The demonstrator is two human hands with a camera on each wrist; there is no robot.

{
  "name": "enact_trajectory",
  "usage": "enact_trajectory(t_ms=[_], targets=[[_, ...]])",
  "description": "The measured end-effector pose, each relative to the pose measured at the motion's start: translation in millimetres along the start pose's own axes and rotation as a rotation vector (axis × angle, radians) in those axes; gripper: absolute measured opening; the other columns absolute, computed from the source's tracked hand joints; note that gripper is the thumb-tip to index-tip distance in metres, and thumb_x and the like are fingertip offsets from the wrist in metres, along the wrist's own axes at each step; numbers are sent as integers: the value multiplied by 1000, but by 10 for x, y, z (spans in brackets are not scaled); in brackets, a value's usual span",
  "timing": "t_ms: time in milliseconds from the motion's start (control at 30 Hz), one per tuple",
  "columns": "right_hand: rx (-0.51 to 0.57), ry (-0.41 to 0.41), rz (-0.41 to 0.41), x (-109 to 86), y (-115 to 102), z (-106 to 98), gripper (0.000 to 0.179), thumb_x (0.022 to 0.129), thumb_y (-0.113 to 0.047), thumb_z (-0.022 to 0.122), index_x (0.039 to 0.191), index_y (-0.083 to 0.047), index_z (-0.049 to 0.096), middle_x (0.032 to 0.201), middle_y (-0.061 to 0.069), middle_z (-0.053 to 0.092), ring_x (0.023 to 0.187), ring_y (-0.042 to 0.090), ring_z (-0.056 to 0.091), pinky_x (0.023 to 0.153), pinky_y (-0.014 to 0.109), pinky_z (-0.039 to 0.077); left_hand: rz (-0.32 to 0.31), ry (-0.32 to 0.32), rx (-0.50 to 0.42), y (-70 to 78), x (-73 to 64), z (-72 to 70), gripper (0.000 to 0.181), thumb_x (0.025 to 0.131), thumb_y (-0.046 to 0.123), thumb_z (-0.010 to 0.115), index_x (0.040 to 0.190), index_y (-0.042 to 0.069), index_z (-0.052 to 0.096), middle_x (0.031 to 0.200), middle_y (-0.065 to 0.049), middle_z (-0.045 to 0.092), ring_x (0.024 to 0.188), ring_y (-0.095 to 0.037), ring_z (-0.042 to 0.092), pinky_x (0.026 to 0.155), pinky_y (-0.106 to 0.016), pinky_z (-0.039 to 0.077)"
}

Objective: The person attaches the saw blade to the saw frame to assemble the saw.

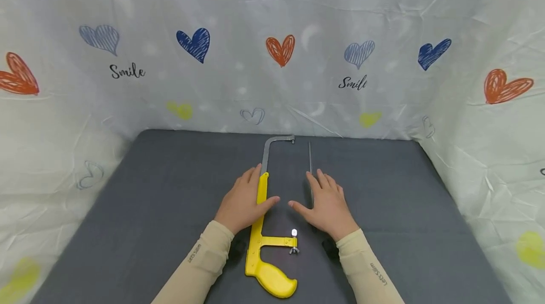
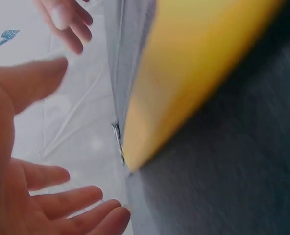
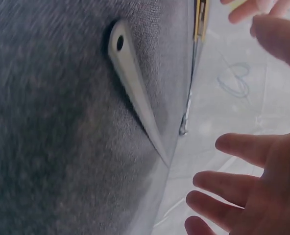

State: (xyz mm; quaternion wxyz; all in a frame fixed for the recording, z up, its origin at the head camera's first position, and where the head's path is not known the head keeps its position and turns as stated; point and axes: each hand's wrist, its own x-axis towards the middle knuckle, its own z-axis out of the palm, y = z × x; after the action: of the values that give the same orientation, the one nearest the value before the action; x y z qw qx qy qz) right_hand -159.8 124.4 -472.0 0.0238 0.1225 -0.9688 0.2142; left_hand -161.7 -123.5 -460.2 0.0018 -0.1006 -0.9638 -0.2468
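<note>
A yellow hacksaw frame (image 1: 255,242) with a grey metal bow lies lengthwise on the dark cloth, its handle toward me. A wing nut (image 1: 294,250) sits on its short yellow arm. My left hand (image 1: 243,202) hovers over the frame's middle, fingers spread and holding nothing. To the right lies a separate thin saw blade (image 1: 310,157), partly hidden by my right hand (image 1: 329,207), which is also spread and holds nothing. In the right wrist view the blade (image 3: 135,83) shows a hole at its near end and a toothed edge.
Dark grey cloth (image 1: 179,176) covers the table. A pale curtain (image 1: 238,81) printed with hearts and "Smile" hangs behind the table's far edge and along both sides.
</note>
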Motion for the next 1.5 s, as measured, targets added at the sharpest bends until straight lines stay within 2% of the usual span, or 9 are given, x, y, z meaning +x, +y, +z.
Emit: enact_trajectory(t_ms=[267,433,533,700,900,1067,1167,1333,1500], targets=[[35,41,-20,-8,-53,57,85,98,-48,78,164,-5,45,163,27,48,148,50,49,119,67,40,-63,26,-56,70,-3,58,93,99,50,76,169,4,35,160,-24,51,135,-40,62,111,-57,54],[62,37,45,4,-68,74,87,99,-45,78,164,0,42,152,28,57,137,47,58,113,60,49,-93,10,-70,90,-1,70,90,99,49,77,167,4,38,153,-25,56,123,-38,66,107,-56,57],[75,33,77,10,-73,83,84,100,-44,77,163,1,44,144,28,61,127,45,63,104,58,55,-118,-4,-85,102,8,69,89,99,48,77,167,5,39,151,-25,57,119,-37,67,104,-55,58],[102,53,136,20,-74,74,78,100,-41,76,158,4,49,131,29,65,109,42,67,91,57,57,-170,-3,-93,130,33,65,91,97,46,79,167,4,38,150,-26,56,115,-38,68,101,-55,60],[96,55,199,23,-85,75,75,101,-40,75,151,12,54,133,32,63,107,45,70,91,58,59,-212,-7,-67,148,11,90,90,95,40,83,164,2,42,143,-26,59,107,-36,69,95,-53,62],[103,51,238,6,-68,88,66,101,-35,75,141,16,60,126,33,64,93,42,72,80,55,61,-243,-24,-56,147,0,105,86,95,38,84,162,0,45,141,-26,60,105,-36,69,93,-53,62],[115,54,260,1,-48,89,56,101,-32,76,131,14,66,114,29,66,82,36,68,73,52,59,-257,-36,-55,155,-8,98,83,95,35,84,160,-1,47,143,-26,59,106,-37,70,93,-53,62],[111,67,274,-2,-40,107,38,100,-28,76,111,8,69,97,22,67,78,33,65,72,51,57,-270,-38,-65,166,-27,85,80,95,32,84,158,-2,50,143,-27,58,104,-38,70,92,-52,62],[85,85,272,-12,-41,113,30,99,-24,77,96,6,73,88,19,68,74,33,66,70,52,57,-280,-34,-71,166,-31,95,75,94,28,86,156,-1,54,138,-25,58,97,-35,71,85,-49,63]])
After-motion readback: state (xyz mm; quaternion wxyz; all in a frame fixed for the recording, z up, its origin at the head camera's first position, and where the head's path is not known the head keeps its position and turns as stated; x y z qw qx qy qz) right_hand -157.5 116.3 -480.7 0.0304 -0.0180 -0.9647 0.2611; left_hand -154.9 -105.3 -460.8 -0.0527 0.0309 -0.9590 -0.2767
